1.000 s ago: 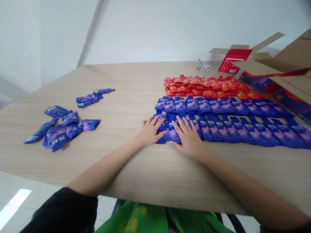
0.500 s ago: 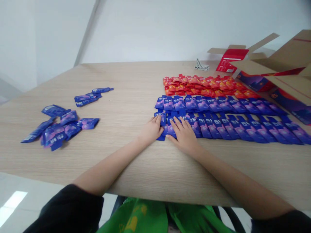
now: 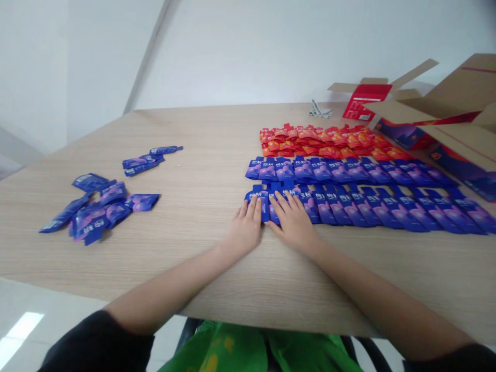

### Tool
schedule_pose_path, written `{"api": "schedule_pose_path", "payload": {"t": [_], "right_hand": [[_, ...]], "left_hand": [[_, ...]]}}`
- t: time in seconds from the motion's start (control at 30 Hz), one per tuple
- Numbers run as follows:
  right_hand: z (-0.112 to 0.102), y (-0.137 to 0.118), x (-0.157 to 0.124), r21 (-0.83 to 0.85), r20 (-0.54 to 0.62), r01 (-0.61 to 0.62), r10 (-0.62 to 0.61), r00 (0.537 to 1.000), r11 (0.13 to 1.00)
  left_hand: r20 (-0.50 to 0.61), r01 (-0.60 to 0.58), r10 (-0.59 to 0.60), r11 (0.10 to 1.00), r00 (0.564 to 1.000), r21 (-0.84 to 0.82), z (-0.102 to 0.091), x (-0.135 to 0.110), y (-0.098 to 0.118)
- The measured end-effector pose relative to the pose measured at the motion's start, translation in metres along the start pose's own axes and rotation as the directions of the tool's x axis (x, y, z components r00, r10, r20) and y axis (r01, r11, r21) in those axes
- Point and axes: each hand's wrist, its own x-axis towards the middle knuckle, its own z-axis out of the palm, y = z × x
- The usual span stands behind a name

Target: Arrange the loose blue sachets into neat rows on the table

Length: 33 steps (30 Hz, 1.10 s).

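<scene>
My left hand (image 3: 247,226) lies flat with fingers stretched over the leftmost blue-purple pouch (image 3: 264,199) of the front row. Beside it, my right hand (image 3: 293,219) rests with spread fingers on the neighbouring pouches (image 3: 289,190) of that row. The front row of overlapping blue pouches (image 3: 382,206) runs rightward from my hands. Behind it is a second row of blue pouches (image 3: 337,169), and farther back lie rows of red-orange pouches (image 3: 329,140). My fingers partly cover the pouches beneath them.
On the table (image 3: 201,175), a loose pile of blue pouches (image 3: 91,219) lies at the left, with several more pouches (image 3: 141,164) behind it. Open cartons (image 3: 461,165) and a red box (image 3: 364,101) stand at the back right, near a crumpled strip (image 3: 320,109).
My left hand has gone from gripping the end pouch to lying flat on it, and that pouch now sits lower in line with the row. My right hand stays nearly in place.
</scene>
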Motion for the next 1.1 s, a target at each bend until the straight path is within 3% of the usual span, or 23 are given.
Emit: {"api": "schedule_pose_path", "payload": {"t": [0.3, 0.43, 0.57, 0.7, 0.8, 0.9, 0.97, 1.03, 1.1], "right_hand": [[0.000, 0.001, -0.003, 0.016, 0.005, 0.031, -0.031, 1.000, 0.999], [-0.002, 0.002, -0.005, 0.013, -0.095, 0.050, -0.049, 0.994, 0.999], [-0.005, 0.001, -0.005, 0.067, -0.229, 0.049, -0.032, 0.973, 0.997], [-0.005, -0.001, -0.005, 0.161, -0.276, 0.050, -0.004, 0.961, 0.986], [-0.004, 0.001, -0.005, 0.187, -0.277, 0.044, 0.010, 0.961, 0.981], [-0.004, 0.007, -0.006, 0.172, -0.301, 0.014, 0.039, 0.953, 0.985], [-0.003, 0.013, -0.008, 0.171, -0.328, -0.006, 0.062, 0.943, 0.985], [-0.001, 0.020, -0.011, 0.194, -0.342, -0.021, 0.088, 0.936, 0.981], [0.003, 0.027, -0.013, 0.224, -0.323, -0.036, 0.108, 0.940, 0.974]], "left_hand": [[0.022, 0.027, -0.027, 0.999, 0.999, 0.022, 0.004, -0.002, 0.008], [-0.036, 0.061, -0.063, 0.996, 0.997, -0.072, -0.008, 0.005, 0.000], [-0.157, 0.141, -0.177, 0.966, 0.972, -0.216, -0.023, 0.050, -0.037], [-0.034, 0.198, -0.212, 0.951, 0.977, -0.237, -0.019, 0.113, -0.080], [0.046, 0.195, -0.189, 0.957, 0.981, -0.214, -0.003, 0.139, -0.090], [0.073, 0.178, -0.167, 0.962, 0.983, -0.205, 0.007, 0.137, -0.087], [0.047, 0.204, -0.199, 0.962, 0.979, -0.179, 0.004, 0.127, -0.092], [-0.031, 0.262, -0.266, 0.960, 0.963, -0.101, -0.009, 0.113, -0.112], [-0.141, 0.376, -0.371, 0.927, 0.918, 0.008, -0.028, 0.095, -0.152]]}}
